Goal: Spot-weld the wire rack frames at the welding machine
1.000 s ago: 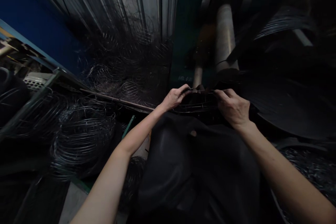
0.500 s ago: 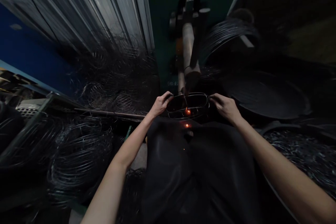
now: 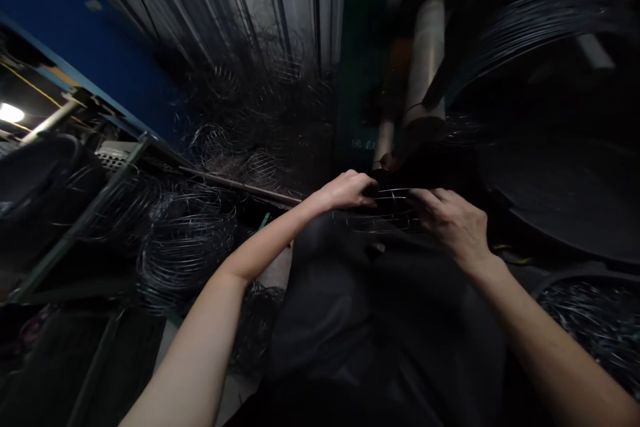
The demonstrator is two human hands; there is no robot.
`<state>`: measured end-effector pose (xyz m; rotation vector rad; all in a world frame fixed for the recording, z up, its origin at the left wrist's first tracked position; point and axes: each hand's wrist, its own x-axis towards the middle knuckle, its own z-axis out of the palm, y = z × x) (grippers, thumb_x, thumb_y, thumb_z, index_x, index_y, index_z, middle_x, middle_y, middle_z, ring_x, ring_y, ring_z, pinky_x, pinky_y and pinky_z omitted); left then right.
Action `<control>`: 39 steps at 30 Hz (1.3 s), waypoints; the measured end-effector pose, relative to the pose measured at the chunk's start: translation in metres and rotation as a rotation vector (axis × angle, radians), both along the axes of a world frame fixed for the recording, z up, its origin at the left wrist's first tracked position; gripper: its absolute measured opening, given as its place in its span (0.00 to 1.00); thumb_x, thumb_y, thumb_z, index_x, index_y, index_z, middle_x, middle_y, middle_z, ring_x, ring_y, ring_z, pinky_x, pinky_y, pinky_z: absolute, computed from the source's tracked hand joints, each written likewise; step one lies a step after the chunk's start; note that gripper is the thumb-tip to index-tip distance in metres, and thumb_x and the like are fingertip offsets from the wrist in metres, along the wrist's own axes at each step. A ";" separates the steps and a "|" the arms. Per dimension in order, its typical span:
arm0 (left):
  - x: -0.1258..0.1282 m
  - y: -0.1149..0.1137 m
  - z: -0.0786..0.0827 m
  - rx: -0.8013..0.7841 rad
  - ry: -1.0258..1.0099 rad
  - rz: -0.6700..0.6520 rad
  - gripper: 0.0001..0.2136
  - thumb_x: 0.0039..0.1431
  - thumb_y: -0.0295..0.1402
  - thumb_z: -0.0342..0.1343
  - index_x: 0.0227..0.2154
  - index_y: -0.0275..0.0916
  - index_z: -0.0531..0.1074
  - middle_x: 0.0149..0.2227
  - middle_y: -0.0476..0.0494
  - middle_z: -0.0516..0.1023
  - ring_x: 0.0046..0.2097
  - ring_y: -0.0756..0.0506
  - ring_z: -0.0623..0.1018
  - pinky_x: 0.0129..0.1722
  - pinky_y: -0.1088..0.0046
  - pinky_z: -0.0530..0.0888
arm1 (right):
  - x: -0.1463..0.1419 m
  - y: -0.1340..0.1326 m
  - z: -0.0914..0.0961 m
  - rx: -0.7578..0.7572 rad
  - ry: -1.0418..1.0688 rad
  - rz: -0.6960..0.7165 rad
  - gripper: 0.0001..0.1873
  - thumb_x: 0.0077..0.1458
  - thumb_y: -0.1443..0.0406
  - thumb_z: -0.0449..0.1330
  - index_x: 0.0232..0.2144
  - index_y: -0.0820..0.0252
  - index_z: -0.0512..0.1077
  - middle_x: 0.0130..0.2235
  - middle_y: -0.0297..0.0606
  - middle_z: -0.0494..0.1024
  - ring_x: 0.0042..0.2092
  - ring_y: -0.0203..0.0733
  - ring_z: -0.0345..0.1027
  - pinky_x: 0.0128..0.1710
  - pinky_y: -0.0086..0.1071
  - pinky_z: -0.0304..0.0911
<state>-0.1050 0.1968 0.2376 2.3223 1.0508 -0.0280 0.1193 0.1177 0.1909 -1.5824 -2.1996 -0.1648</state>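
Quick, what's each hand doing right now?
Left hand: closed, fingers holding the thin wire frame.
Right hand: closed, holding the same thin wire frame.

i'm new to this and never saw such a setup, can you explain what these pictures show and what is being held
There is no robot here: a person works with two bare hands. The view comes from one camera worn on the head, looking forward and down, so you see the person's own arms reaching away. The left hand and right hand hold a thin wire frame between them, above the dark clothing over the lap. Just beyond are pale metal cylinders, apparently part of a machine. On the left lie loops of wire; on the right is a heap of small shiny pieces. Much of the rest is too dark to name.
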 end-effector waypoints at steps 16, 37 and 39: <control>-0.001 0.010 0.024 0.167 -0.013 0.088 0.10 0.61 0.27 0.61 0.44 0.33 0.79 0.42 0.36 0.83 0.48 0.39 0.81 0.48 0.67 0.75 | 0.009 0.052 0.014 -0.238 0.363 0.032 0.17 0.60 0.55 0.59 0.47 0.51 0.80 0.44 0.39 0.83 0.43 0.49 0.77 0.39 0.38 0.67; -0.011 0.058 -0.020 0.202 -0.112 0.008 0.12 0.58 0.35 0.66 0.43 0.35 0.79 0.39 0.40 0.83 0.40 0.44 0.79 0.42 0.70 0.72 | 0.045 0.048 -0.021 -0.178 0.454 -0.096 0.18 0.61 0.53 0.59 0.48 0.56 0.75 0.43 0.45 0.80 0.39 0.46 0.74 0.37 0.38 0.69; -0.020 0.061 -0.019 0.224 -0.106 0.000 0.11 0.59 0.35 0.65 0.42 0.34 0.79 0.39 0.39 0.83 0.42 0.44 0.80 0.43 0.70 0.72 | 0.054 0.047 -0.030 -0.193 0.444 -0.081 0.15 0.63 0.54 0.56 0.42 0.57 0.75 0.42 0.44 0.80 0.41 0.46 0.74 0.41 0.38 0.69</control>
